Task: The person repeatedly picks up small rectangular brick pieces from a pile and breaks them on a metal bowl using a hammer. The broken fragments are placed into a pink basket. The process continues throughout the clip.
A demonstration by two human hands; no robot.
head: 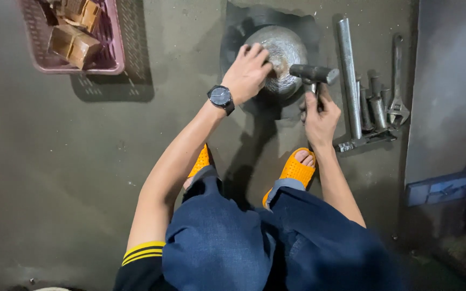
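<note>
Upper centre: left hand point(248, 73) presses a metal bowl point(282, 54); right hand point(319, 117), grip clenched on a hammer point(314, 75) poised beside those fingers, could strike them.

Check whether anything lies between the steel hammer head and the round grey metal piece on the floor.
Nothing visible does. The hammer head hangs at the right edge of the round metal piece, held by the right hand; the left hand presses on the piece's left side.

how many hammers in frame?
1. The hammer is gripped in the right hand, its head beside the round metal piece. None visible elsewhere.
</note>
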